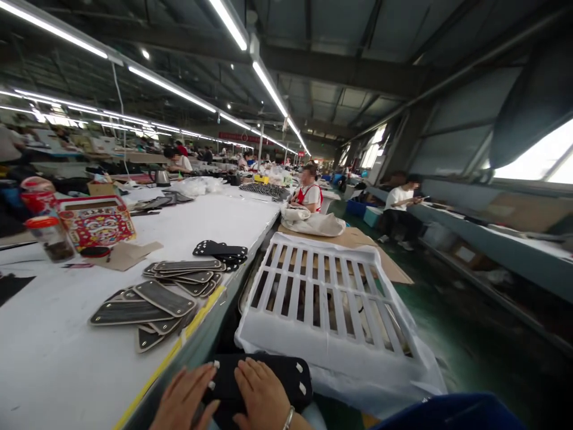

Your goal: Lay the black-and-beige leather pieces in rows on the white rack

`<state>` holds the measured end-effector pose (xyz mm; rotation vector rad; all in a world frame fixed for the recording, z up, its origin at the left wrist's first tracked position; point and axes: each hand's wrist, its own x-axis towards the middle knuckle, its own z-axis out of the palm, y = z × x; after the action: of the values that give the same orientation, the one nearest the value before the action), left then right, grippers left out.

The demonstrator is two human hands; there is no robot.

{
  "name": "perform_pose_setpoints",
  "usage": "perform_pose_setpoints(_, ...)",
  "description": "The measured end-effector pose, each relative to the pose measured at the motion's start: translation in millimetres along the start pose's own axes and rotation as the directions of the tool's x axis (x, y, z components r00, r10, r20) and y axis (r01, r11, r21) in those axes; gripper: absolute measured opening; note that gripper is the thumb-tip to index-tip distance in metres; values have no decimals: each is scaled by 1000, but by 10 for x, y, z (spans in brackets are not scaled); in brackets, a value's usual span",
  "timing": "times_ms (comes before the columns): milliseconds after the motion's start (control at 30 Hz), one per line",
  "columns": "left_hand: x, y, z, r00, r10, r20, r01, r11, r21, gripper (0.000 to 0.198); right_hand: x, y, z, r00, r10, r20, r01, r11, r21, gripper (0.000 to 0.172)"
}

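Note:
Both my hands lie on a black padded piece (286, 376) with small white tabs, at the bottom of the view just past the table edge. My left hand (183, 397) rests flat on its left end, fingers stretched out. On the piece's middle lies my right hand (259, 391), fingers extended and a bracelet at the wrist. Just beyond stands a white slatted plastic crate (322, 286). On the white table (58, 352) to the left lie stacks of grey leaf-shaped pieces (147, 304) and a stack of black pieces (221, 249).
A red patterned box (96, 222), jars (49, 236) and cardboard stand at the table's left. Ahead sits a person in white and red (308, 194) by a cloth bag (313, 222); another person (400, 206) sits at a long bench on the right.

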<state>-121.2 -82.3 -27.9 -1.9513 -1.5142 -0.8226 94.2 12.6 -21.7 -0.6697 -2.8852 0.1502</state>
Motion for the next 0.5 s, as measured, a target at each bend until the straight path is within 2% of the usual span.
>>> perform_pose_setpoints(67,96,163,230,973,229,-6,-228,972,50,42,-212,215,75,995,-65,-81,57,994,-95,67)
perform_pose_setpoints(133,159,230,396,939,343,-30,-339,936,96,38,-432,412,126,977,-101,-190,65,980,-187,60)
perform_pose_setpoints(233,164,172,445,928,372,2,-370,923,108,35,-676,560,82,940,-95,-329,9,967,-254,41)
perform_pose_setpoints(333,111,61,375,939,340,53,-339,941,-15,40,-788,578,-88,932,-55,-357,-26,976,-218,34)
perform_pose_setpoints(367,85,28,364,956,285,66,-279,956,-89,39,-810,586,-145,940,-20,-341,-44,983,-178,32)
perform_pose_setpoints(400,56,-5,369,978,188,92,-171,970,-171,38,-829,606,-191,943,38,-329,-83,989,-124,31)
perform_pose_setpoints(433,25,-41,391,989,43,139,-7,968,-250,36,-849,640,-217,938,122,-324,-148,987,-55,31)
perform_pose_setpoints(467,-6,-81,428,967,-134,216,200,927,-317,36,-869,688,-222,918,230,-324,-233,972,30,33)
perform_pose_setpoints(500,-35,-126,476,896,-305,323,416,833,-366,36,-890,746,-202,881,351,-316,-325,936,133,36)
